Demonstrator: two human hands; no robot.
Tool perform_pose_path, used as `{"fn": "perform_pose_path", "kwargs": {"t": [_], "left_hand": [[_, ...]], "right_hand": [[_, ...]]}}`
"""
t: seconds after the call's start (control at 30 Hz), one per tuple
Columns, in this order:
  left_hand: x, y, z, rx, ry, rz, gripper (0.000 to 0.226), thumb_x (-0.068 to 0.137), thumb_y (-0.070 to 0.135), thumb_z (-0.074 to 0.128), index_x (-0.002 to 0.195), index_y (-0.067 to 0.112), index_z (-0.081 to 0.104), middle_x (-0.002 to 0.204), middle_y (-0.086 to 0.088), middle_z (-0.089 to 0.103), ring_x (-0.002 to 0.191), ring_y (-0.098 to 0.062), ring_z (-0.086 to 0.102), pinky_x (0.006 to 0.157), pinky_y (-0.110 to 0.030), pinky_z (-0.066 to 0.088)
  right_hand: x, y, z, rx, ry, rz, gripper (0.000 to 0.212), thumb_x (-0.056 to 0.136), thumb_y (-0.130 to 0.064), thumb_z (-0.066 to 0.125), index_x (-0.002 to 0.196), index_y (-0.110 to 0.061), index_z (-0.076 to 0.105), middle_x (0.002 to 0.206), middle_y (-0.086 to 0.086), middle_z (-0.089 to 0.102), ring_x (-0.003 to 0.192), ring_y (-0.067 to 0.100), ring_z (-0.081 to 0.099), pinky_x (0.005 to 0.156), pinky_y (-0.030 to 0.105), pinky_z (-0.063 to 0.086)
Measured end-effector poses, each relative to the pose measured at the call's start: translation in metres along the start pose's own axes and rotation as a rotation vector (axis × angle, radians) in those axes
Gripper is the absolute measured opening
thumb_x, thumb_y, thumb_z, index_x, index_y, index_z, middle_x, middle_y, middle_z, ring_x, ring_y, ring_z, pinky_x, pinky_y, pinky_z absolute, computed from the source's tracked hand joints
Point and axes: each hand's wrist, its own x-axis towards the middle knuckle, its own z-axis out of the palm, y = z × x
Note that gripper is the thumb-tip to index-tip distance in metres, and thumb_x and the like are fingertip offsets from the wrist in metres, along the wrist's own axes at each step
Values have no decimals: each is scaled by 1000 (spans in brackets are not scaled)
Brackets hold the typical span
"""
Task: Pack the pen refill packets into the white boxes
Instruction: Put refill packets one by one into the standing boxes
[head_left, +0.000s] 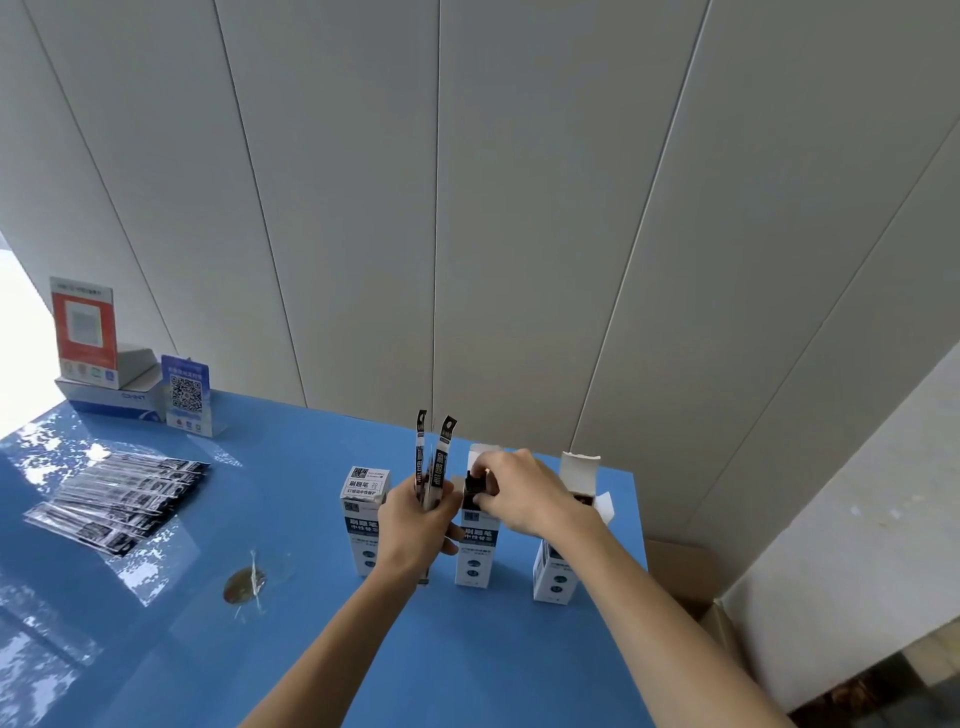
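Your right hand is at the mouth of the middle white box, fingers curled and pinching the dark tops of packets already standing inside it, while your left hand grips a small bunch of pen refill packets upright, just beside that box, their header ends fanning out above your fist. The step in hand looks like seating what is in the middle box before feeding in more, so press those tops down evenly and keep the box upright; it is tall and narrow and will likely tip if you push sideways. Hold the rear flap back with your fingertips so the mouth is fully clear, then square up the bunch in your left hand, because the splayed tips could catch on the rim. Lower them straight down rather than at an angle, and steady the box wall as you do. The box on the left looks closed, partly behind your left hand, and the box on the right stands with its lid flap up and something dark inside. The remaining loose packets lie fanned out well apart, over on the left of the blue tabletop.
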Motion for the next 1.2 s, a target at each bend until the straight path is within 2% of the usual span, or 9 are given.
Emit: {"fn": "perform_pose_path", "kwargs": {"t": [0.17,0.37,0.53,0.6,0.7,0.8,0.97,1.07,1.2], "left_hand": [[0,-1,0,-10,4,-2,15,87,9,66,84,-5,60,68,-11,64,52,-22,66,43,-26,50],[-1,3,-6,-19,-31,19,12,88,13,68,89,2,63,74,-10,68,53,-19,65,45,-28,52],[0,15,-19,-33,-81,67,14,86,18,71,85,5,65,61,-2,61,53,-16,60,47,-29,52],[-3,22,-21,-79,-169,68,14,85,16,71,83,3,66,59,0,60,53,-17,58,48,-30,52],[-11,32,-20,-139,-312,40,15,85,13,71,79,1,64,58,-6,57,50,-16,56,46,-28,51],[-17,35,-16,-137,-396,24,16,85,14,71,80,1,63,59,-9,57,48,-16,57,46,-26,50],[-20,33,-14,-126,-419,24,40,86,29,69,89,-10,60,66,-16,60,56,-26,62,56,-35,56],[-19,30,-14,-134,-391,3,48,88,36,64,94,-12,61,66,-12,60,61,-30,65,62,-42,56],[-22,31,-14,-161,-378,26,51,87,34,61,97,-16,59,72,-21,55,55,-21,62,53,-31,55]], "right_hand": [[0,0,-1,-5,209,-69,14,93,-13,50,103,-14,60,100,3,61,88,24,58,73,36,49],[-1,5,11,-60,82,-67,23,94,-11,49,108,-11,66,109,6,58,93,26,58,76,36,50],[-4,-3,1,427,322,-1,23,90,-24,62,110,-15,67,101,-2,60,76,3,50,71,17,40],[-7,-12,-8,711,278,35,24,85,-30,70,105,-15,69,91,-5,63,69,0,51,67,12,41],[-7,-14,-15,997,76,23,21,81,-28,75,94,-11,72,92,4,73,85,22,67,79,31,55],[-8,-12,-15,1086,36,65,28,77,-23,79,97,-4,71,101,18,71,97,35,67,88,45,54],[-16,-11,-19,1194,113,112,15,84,-12,71,94,-1,69,76,-1,70,59,4,63,51,14,45],[-14,-5,-21,1212,225,183,6,86,-16,70,83,-13,66,63,-8,57,55,7,46,50,15,37],[-14,4,-22,1203,216,242,14,83,-22,74,86,-13,63,71,-2,56,60,11,48,53,23,37]]}}
